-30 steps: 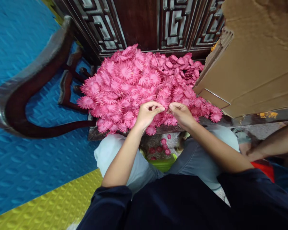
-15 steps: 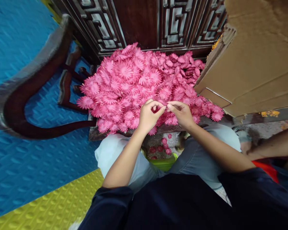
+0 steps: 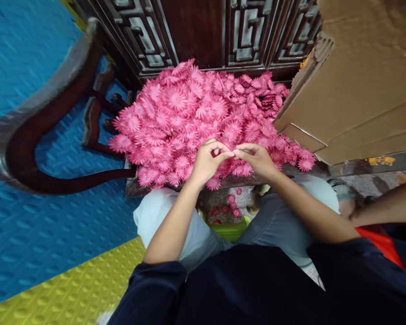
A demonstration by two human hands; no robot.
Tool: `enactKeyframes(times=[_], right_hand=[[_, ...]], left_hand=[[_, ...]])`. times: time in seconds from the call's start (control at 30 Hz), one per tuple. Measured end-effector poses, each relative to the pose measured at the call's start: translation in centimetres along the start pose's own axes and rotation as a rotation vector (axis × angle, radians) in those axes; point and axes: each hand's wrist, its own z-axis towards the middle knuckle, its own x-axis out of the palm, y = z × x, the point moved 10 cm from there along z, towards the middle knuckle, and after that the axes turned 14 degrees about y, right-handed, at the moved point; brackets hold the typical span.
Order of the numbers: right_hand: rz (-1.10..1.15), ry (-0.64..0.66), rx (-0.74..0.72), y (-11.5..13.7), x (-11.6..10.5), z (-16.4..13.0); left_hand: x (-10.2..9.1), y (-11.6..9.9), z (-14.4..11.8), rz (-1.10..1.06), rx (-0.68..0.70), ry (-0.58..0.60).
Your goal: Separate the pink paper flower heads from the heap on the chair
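A big heap of pink paper flowers (image 3: 196, 117) lies on a dark wooden seat (image 3: 135, 187) in front of me. My left hand (image 3: 208, 160) and my right hand (image 3: 257, 159) meet over the heap's near edge, fingertips pinched together on a small pink flower piece (image 3: 232, 154) between them. The piece is mostly hidden by my fingers. Several loose pink flowers (image 3: 228, 205) lie on the floor between my knees.
A curved dark wooden armrest (image 3: 37, 131) stands at the left, over blue and yellow floor mats (image 3: 37, 234). A carved wooden cabinet (image 3: 203, 31) rises behind the heap. A cardboard box (image 3: 358, 85) stands at the right. Another person's arm (image 3: 385, 210) reaches in at the right edge.
My fingertips have closed together over the heap's edge, and the left hand shifted slightly right. The other person's arm at the right moved a little.
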Motion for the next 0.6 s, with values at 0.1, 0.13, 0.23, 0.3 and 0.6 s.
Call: enactKeyframes(times=[0.1, 0.13, 0.23, 0.3, 0.6], right_hand=[[-0.062, 0.069, 0.017, 0.3, 0.5, 0.0], [-0.067, 0.081, 0.027, 0.1, 0.6, 0.0], [-0.042, 0.036, 0.066, -1.3, -0.1, 0.3], [-0.020, -0.019, 0.069, -2.1, -0.6, 0.4], [0.173, 0.375, -0.205, 7.8, 5.8, -6.4]], left_hand=[[0.0, -0.4, -0.1, 0.095, 0.023, -0.004], [0.1, -0.6, -0.2, 0.139, 0.031, -0.008], [0.1, -0.8, -0.3, 0.232, 0.044, -0.024], [-0.1, -0.8, -0.4, 0.233, 0.050, -0.051], [-2.5, -1.7, -1.7, 0.313, 0.063, -0.324]])
